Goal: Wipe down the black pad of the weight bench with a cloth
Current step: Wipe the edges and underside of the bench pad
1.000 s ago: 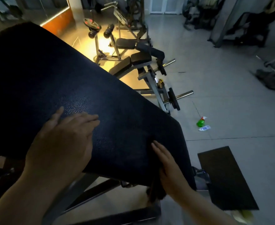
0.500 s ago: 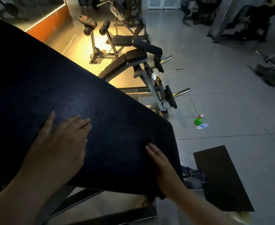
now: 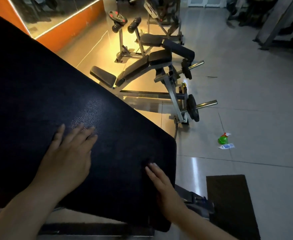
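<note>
Dim overall. Warm yellow light pools on the floor tiles well beyond the left hand; a grainy sheen marks the black pad just past its fingertips. Edges bow from the wide lens; far corners are soft.

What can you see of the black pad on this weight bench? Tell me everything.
The black pad is broad and tilted, with rounded corners and a pebbled, leather-like skin that glints under light. A metal frame carries it. The left hand lies flat on it; the right hand presses flat near its lower right corner, seemingly on a dark cloth, hard to make out.
</note>
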A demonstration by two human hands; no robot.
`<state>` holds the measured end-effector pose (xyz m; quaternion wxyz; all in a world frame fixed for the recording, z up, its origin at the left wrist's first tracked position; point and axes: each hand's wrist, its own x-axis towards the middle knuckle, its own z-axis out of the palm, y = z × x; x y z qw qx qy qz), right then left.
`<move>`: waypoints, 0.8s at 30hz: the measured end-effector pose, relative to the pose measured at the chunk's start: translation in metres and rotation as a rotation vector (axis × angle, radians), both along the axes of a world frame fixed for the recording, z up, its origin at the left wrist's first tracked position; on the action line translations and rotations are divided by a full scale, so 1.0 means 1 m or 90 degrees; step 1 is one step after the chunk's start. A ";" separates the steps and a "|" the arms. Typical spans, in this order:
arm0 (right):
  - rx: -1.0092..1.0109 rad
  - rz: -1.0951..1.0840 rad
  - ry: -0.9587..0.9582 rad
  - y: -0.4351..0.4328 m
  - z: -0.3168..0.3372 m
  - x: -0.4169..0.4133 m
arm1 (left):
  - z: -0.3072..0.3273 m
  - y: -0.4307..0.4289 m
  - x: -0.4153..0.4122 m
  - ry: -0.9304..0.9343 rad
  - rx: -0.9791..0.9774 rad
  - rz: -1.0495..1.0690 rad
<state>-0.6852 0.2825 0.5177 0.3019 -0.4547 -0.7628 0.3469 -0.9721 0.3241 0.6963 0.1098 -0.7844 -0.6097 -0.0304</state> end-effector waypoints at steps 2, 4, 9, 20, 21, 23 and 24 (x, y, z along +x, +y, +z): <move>-0.091 -0.132 0.021 0.033 -0.019 0.032 | -0.006 -0.002 0.008 -0.010 0.006 0.016; -0.153 -0.246 0.056 0.089 -0.023 0.040 | -0.011 -0.005 0.016 -0.011 0.004 0.030; -0.136 -0.255 0.078 0.147 0.002 0.010 | -0.024 -0.008 0.034 -0.029 -0.022 0.039; -0.082 -0.147 0.042 0.087 -0.025 0.040 | -0.027 -0.012 0.049 -0.172 -0.050 0.042; -0.125 -0.194 0.066 0.104 -0.011 0.025 | -0.028 -0.013 0.050 -0.188 -0.049 0.045; -0.113 -0.173 0.106 0.123 0.021 -0.014 | -0.030 -0.015 0.053 -0.229 -0.045 0.046; -0.072 -0.132 0.116 0.123 0.034 -0.035 | -0.031 -0.017 0.054 -0.255 -0.041 0.048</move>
